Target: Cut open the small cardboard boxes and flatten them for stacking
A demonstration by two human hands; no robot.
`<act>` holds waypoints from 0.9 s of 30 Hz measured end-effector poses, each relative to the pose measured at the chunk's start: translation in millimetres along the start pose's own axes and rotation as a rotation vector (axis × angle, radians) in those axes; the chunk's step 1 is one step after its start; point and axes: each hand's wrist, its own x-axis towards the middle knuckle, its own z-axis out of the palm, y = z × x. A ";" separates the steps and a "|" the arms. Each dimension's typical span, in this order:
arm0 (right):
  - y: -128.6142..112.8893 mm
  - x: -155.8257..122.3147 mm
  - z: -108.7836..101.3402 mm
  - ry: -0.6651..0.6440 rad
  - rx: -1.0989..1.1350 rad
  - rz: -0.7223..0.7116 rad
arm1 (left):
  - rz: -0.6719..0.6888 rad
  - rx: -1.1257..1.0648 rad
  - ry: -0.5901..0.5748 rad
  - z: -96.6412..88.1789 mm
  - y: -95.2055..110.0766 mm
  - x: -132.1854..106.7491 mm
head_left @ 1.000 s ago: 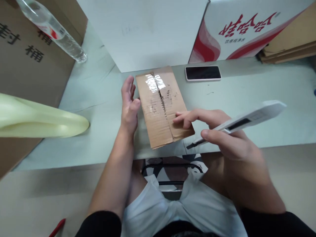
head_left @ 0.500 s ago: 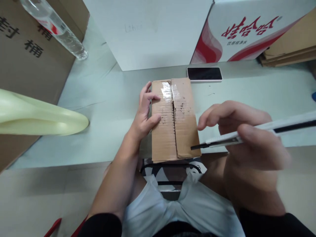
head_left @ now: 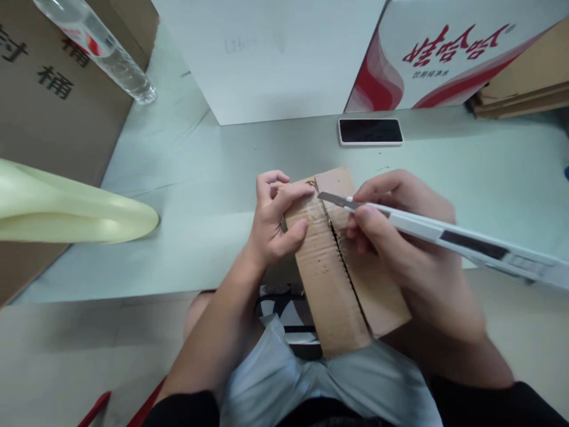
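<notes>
A small brown cardboard box (head_left: 326, 290) lies tilted over the table's front edge, its near end above my lap. Down its top runs a ragged seam between two flaps, with shiny tape near the far end. My left hand (head_left: 278, 222) grips the box's far left corner, index finger and thumb on top. In my right hand (head_left: 413, 255) is a white utility knife (head_left: 415, 222), held like a pen. Its bare blade points left and lies at the far end of the seam, close to my left index fingertip. Whether the blade touches the cardboard I cannot tell.
Behind the box, a phone (head_left: 370, 131) lies on the pale green table (head_left: 200, 196). White cartons (head_left: 284, 59) stand at the back. On the left are a water bottle (head_left: 102, 50), a large brown carton (head_left: 48, 130) and a pale yellow object (head_left: 80, 204). Flattened cardboard (head_left: 524, 77) is at right.
The box has been drawn toward me and turned, its near end swinging right. My left hand moved with it. My right hand brought the knife left, from the near right corner to the far seam.
</notes>
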 end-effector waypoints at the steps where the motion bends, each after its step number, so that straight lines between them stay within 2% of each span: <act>1: 0.6 0.7 1.2 -0.026 -0.023 -0.009 | -0.007 -0.006 0.013 1.3 2.3 -2.1; 9: 2.2 9.9 5.3 -0.089 -0.239 -0.088 | -0.059 -0.023 0.038 4.3 11.9 -12.7; 16: 2.2 7.6 6.2 -0.078 -0.240 -0.085 | -0.036 -0.041 0.060 6.5 12.5 -9.6; 19: 2.3 8.5 6.1 -0.075 -0.266 -0.087 | -0.066 -0.011 0.077 8.8 12.0 -11.5; 27: 5.5 10.8 7.6 -0.030 -0.296 -0.149 | -0.050 -0.026 0.111 11.9 11.4 -13.9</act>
